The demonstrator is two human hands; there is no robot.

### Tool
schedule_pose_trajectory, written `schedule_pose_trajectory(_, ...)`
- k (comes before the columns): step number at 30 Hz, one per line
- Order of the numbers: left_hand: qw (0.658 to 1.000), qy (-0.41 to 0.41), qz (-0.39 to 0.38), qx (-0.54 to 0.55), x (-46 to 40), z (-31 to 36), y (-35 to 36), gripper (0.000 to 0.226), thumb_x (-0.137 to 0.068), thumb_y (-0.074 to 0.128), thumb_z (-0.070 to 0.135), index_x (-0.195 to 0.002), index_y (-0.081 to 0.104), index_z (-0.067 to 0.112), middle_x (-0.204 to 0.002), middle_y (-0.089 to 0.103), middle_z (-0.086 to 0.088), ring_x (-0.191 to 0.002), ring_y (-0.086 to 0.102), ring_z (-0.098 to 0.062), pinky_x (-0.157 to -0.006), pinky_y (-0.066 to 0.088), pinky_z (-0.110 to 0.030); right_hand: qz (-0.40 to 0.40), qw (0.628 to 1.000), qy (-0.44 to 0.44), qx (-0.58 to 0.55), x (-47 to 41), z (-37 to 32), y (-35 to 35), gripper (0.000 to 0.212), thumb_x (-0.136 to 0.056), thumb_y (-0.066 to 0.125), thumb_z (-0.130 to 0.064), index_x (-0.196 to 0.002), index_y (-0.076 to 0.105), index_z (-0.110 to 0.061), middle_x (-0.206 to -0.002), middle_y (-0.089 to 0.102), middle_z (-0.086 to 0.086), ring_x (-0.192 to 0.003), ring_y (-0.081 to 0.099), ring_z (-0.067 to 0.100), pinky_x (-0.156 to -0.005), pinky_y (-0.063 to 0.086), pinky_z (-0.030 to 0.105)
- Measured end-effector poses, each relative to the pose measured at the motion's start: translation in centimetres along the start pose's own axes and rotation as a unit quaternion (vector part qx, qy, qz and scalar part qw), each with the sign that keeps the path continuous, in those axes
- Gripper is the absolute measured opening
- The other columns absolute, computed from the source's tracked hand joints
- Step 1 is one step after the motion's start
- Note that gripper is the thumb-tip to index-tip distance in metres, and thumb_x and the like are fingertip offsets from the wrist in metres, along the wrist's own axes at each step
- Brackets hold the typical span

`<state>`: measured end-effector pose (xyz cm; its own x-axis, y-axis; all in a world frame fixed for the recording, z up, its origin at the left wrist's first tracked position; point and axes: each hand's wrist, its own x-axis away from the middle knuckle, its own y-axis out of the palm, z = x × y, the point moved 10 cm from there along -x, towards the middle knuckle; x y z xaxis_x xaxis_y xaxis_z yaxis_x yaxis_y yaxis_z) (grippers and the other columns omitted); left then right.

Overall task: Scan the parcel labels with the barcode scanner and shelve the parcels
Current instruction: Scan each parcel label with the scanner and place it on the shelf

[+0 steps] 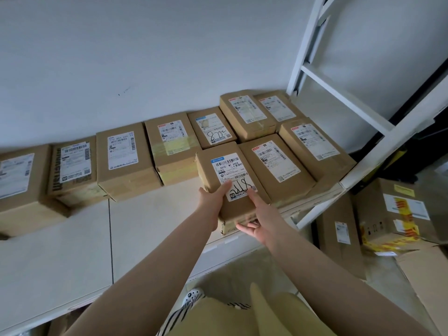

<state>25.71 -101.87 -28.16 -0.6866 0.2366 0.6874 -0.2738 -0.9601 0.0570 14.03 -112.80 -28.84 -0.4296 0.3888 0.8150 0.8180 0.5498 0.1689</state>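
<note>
Two hands, left hand (213, 195) and right hand (257, 221), grip parcel (232, 180), seemingly on shelf (145, 226)

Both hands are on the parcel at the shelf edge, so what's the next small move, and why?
Probably slide the parcel forward. Its near end overhangs the shelf edge, held by the left hand and right hand, with bare shelf beside it and a box on its right.

The scene is evenly lit by soft, diffuse light, with faint shadows cast beneath the parcels (126, 163) onto the shelf (150, 226). Strong wide-angle bending is seen at the edges, where detail is slightly softened.
</note>
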Motion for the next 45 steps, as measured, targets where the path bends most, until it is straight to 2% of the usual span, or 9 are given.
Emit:
schedule_pose_trajectory(5,1.0,0.006,0.002,0.005,0.9,0.3,-0.2,0.083,-0.085,0.076,0.047,-0.147,0.032,0.012,-0.122,0.058,-0.005,-0.111,0.056,-0.025,-0.092,0.046,-0.045,-0.014,1.0,-0.012,0.019,0.6,-0.1,0.2,0.064,-0.082,0.074,-0.052,-0.125,0.049,-0.013,-0.118,0.059,0.013,-0.124,0.051,0.036,-0.095,0.054,0.053)
schedule_pose_trajectory(10,1.0,0.013,0.009,-0.009,2.0,-0.5,-1.5,0.097,-0.088,0.073,0.048,-0.159,0.018,0.013,-0.156,0.039,-0.011,-0.138,0.041,-0.032,-0.116,0.035,-0.051,-0.001,1.0,-0.017,0.018,1.7,0.3,0.1,0.073,-0.079,0.075,-0.056,-0.132,0.047,-0.015,-0.128,0.052,0.016,-0.128,0.047,0.036,-0.093,0.055,0.051)
schedule_pose_trajectory(12,1.0,0.005,0.004,-0.007,2.4,-1.0,-2.4,0.096,-0.086,0.073,0.053,-0.159,0.023,0.016,-0.153,0.041,-0.011,-0.127,0.047,-0.029,-0.109,0.041,-0.049,-0.002,1.0,-0.021,0.007,2.4,0.7,0.2,0.076,-0.078,0.076,-0.056,-0.136,0.045,-0.018,-0.135,0.05,0.015,-0.131,0.045,0.037,-0.098,0.053,0.052)
schedule_pose_trajectory(16,1.0,0.002,-0.003,0.022,3.4,-2.3,-5.4,0.069,-0.088,0.072,0.05,-0.14,0.051,0.011,-0.128,0.057,-0.007,-0.111,0.057,-0.022,-0.099,0.05,-0.04,-0.051,0.999,0.007,0.006,4.9,3.9,1.6,0.074,-0.074,0.08,-0.055,-0.132,0.044,-0.027,-0.137,0.045,0.013,-0.128,0.049,0.035,-0.092,0.054,0.047)
schedule_pose_trajectory(20,0.993,0.022,0.007,0.116,5.0,-4.1,-11.9,0.045,-0.094,0.07,0.037,-0.126,0.062,0.007,-0.116,0.068,-0.006,-0.11,0.065,-0.02,-0.101,0.052,-0.039,-0.085,0.991,0.062,0.086,6.7,9.8,6.0,0.081,-0.079,0.076,-0.054,-0.141,0.045,-0.012,-0.136,0.052,0.017,-0.121,0.055,0.032,-0.084,0.053,0.041)
schedule_pose_trajectory(25,0.971,0.052,0.09,0.216,8.4,-7.5,-25.7,0.027,-0.096,0.068,0.03,-0.114,0.066,0.009,-0.111,0.072,-0.007,-0.102,0.068,-0.019,-0.091,0.055,-0.032,-0.113,0.979,-0.006,0.169,7.7,15.4,14.6,0.038,-0.089,0.071,-0.04,-0.11,0.067,-0.009,-0.105,0.072,0.007,-0.096,0.067,0.021,-0.079,0.052,0.031)
schedule_pose_trajectory(33,0.883,0.068,0.276,0.374,21.2,-20.5,-55.1,0.011,-0.098,0.065,0.023,-0.102,0.068,0.013,-0.088,0.072,-0.001,-0.08,0.068,-0.012,-0.076,0.051,-0.026,-0.296,0.922,0.039,0.246,16.6,37.8,31.0,0.015,-0.096,0.063,-0.024,-0.089,0.065,-0.011,-0.071,0.073,0.003,-0.059,0.067,0.011,-0.057,0.053,0.02)
schedule_pose_trajectory(41,0.744,0.075,0.428,0.508,36.6,-33.4,-74.3,0.021,-0.098,0.063,0.025,-0.115,0.065,0.014,-0.107,0.07,-0.005,-0.087,0.066,-0.013,-0.076,0.051,-0.024,-0.418,0.788,0.118,0.437,30.0,60.4,41.8,0.014,-0.095,0.065,-0.025,-0.09,0.065,-0.012,-0.084,0.07,0.006,-0.073,0.063,0.016,-0.07,0.05,0.026)
schedule_pose_trajectory(45,0.704,0.098,0.446,0.543,39.9,-36.1,-79.3,0.022,-0.096,0.068,0.026,-0.113,0.066,0.013,-0.105,0.071,-0.004,-0.087,0.067,-0.013,-0.078,0.051,-0.025,-0.452,0.729,0.109,0.503,34.1,67.3,45.9,0.012,-0.094,0.067,-0.026,-0.09,0.065,-0.014,-0.084,0.071,0.005,-0.072,0.064,0.015,-0.07,0.051,0.025)
